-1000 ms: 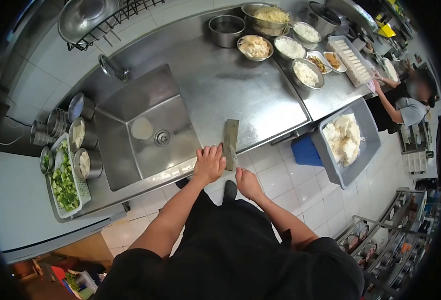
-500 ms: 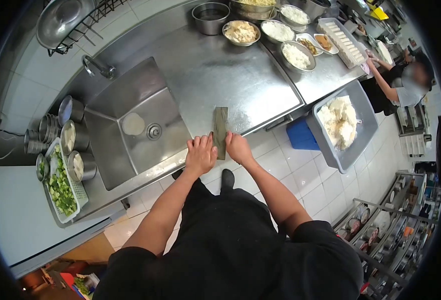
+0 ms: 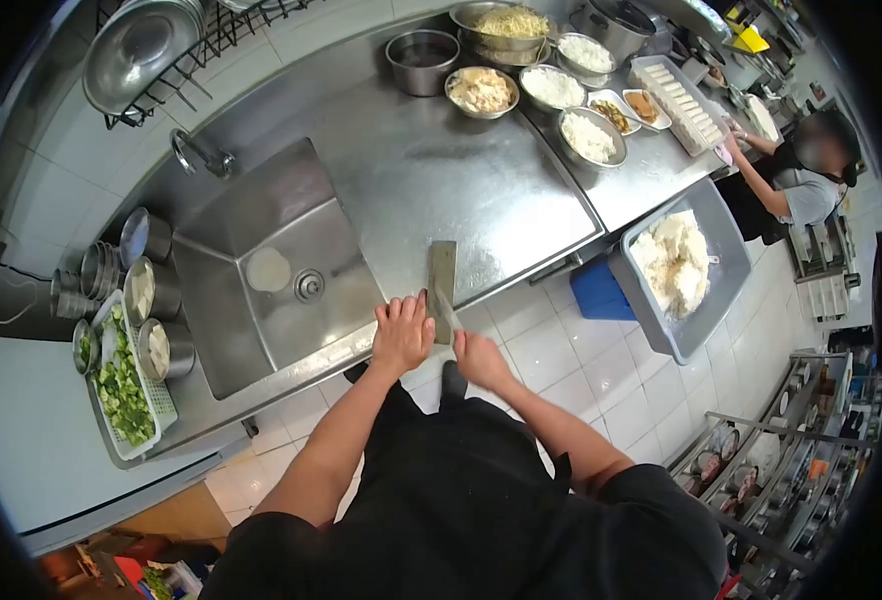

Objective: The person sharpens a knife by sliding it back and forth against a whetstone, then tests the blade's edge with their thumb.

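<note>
A long grey-green whetstone (image 3: 442,268) lies at the front edge of the steel counter, its near end reaching over the edge. My left hand (image 3: 401,338) is flat, palm down with fingers spread, right beside the stone's left side. On the right, my right hand (image 3: 483,361) is closed around the handle of a knife (image 3: 447,311). Its pale narrow blade overlaps the near half of the stone, and the handle is mostly hidden in my fist.
Left of the stone is a steel sink (image 3: 281,270). A basket of chopped greens (image 3: 126,390) stands beyond it. Bowls of rice (image 3: 589,137) and a pot (image 3: 422,62) line the back. A grey tub (image 3: 726,275) is at right; a person (image 3: 801,180) works farther off.
My right hand and the knife have drawn back toward me, down the stone. My left hand stays at the stone's side. The whole view has shifted slightly.
</note>
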Tool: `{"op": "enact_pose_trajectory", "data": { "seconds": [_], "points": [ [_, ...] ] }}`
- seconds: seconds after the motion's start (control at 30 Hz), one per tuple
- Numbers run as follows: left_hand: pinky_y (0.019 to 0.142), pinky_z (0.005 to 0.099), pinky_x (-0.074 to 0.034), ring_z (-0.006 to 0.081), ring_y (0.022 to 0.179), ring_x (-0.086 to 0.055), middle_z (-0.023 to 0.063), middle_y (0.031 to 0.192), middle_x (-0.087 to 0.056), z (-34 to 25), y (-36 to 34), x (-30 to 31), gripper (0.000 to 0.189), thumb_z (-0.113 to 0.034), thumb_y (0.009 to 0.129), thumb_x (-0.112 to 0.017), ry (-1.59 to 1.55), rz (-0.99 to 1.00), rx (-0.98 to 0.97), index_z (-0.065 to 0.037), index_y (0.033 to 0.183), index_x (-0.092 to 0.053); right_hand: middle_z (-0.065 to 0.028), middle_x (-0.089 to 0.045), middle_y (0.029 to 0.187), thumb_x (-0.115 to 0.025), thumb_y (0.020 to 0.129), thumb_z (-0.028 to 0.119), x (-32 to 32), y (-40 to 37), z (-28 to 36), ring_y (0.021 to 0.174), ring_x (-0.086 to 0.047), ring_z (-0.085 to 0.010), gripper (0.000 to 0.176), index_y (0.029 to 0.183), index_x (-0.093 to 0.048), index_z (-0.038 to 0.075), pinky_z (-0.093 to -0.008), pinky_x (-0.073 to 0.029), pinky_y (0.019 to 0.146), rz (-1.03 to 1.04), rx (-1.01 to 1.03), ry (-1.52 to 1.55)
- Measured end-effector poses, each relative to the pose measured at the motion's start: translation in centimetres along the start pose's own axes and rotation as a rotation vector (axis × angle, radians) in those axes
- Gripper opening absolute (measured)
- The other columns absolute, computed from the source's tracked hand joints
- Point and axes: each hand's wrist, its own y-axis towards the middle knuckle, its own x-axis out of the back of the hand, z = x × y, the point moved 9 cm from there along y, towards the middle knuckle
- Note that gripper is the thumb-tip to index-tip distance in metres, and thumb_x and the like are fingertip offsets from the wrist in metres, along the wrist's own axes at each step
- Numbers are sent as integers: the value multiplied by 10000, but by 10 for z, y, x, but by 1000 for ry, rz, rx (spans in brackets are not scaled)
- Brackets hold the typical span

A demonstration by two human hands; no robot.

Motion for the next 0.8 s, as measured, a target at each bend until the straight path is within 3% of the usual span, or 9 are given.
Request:
{"op": "enact_pose_trajectory", "data": {
  "seconds": [0.1,0.13,0.23,0.33,0.4,0.5,0.53,0.63,0.8],
  "points": [
    [916,475,-358,297,1005,-494,128,1090,-554,-5,-9,-2,562,-341,952,-445,-26,27,7,27,1369,-528,-351,-639,838,-412,1032,241,-3,63,-14,842,-624,-549,427,900,-671,-71,-579,-514,748,162,-230,-6],
    [918,477,-358,300,1007,-494,129,1091,-554,-5,-7,-2,568,-345,951,-446,-21,21,10,27,1374,-524,-348,-647,878,-410,1032,323,-7,65,-15,890,-635,-522,492,907,-686,-65,-592,-500,816,212,-325,-13],
    [919,483,-358,303,1009,-492,130,1094,-554,0,-3,0,580,-349,948,-450,7,4,-1,25,1386,-513,-335,-651,892,-380,1040,332,-19,7,-13,876,-641,-506,510,870,-681,-43,-582,-510,792,197,-184,-6],
    [922,481,-354,299,1009,-488,126,1088,-551,-2,-6,-4,577,-349,947,-452,15,23,3,22,1385,-513,-325,-654,883,-384,1040,327,-10,7,-11,852,-640,-509,501,851,-678,-32,-579,-512,770,198,-160,-43],
    [920,482,-354,299,1007,-488,124,1085,-550,-3,-12,-3,575,-349,947,-451,-14,54,11,22,1382,-516,-343,-622,773,-416,1031,256,-5,56,-12,734,-625,-524,442,852,-670,-58,-606,-483,656,73,-96,5],
    [915,479,-358,293,1009,-487,120,1087,-551,-3,-6,3,568,-346,952,-445,-5,36,11,23,1376,-522,-340,-628,783,-438,1024,251,-9,50,-9,751,-629,-520,424,856,-670,-62,-605,-488,679,114,-125,-25],
    [917,476,-356,291,1012,-485,120,1090,-551,-3,-6,2,567,-345,954,-444,4,32,5,25,1377,-521,-341,-648,900,-420,1030,312,-18,26,-20,862,-625,-545,443,918,-672,-34,-614,-491,785,195,-231,-20],
    [919,474,-354,286,1014,-480,117,1091,-544,-1,-4,-1,568,-346,957,-440,5,28,3,26,1379,-519,-350,-646,933,-411,1031,300,-7,0,-4,877,-623,-544,446,938,-677,-46,-609,-489,800,123,-128,24],
    [913,480,-356,285,1017,-482,113,1090,-545,-2,-4,0,566,-350,952,-448,-16,51,24,21,1372,-525,-344,-648,901,-395,1033,287,-1,56,-3,874,-627,-532,458,953,-684,-59,-593,-494,794,185,-212,-14]
  ]
}}
